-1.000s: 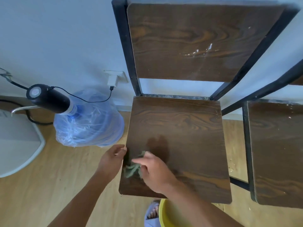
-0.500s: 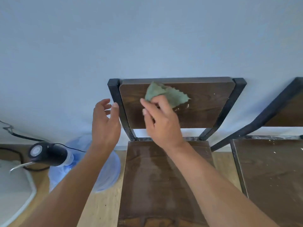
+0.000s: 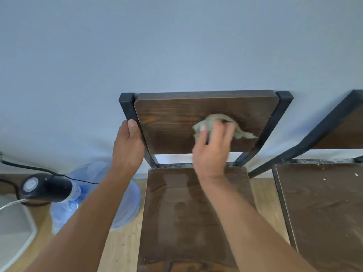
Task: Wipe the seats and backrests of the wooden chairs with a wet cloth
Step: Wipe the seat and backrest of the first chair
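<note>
A dark wooden chair with a black metal frame stands against the wall in front of me. Its backrest is at centre and its seat shows damp streaks. My right hand presses a green cloth flat against the right half of the backrest. My left hand grips the chair's left frame post, thumb on the front edge. A second wooden chair stands to the right, its seat speckled with white flecks.
A blue water jug wrapped in plastic, with a black pump top and a cable, sits on the wooden floor left of the chair. A white object lies at the far left. The wall is right behind both chairs.
My right hand has slid the cloth from the upper left of the backrest to its right half. My left hand, open in the air before, now holds the left frame post.
</note>
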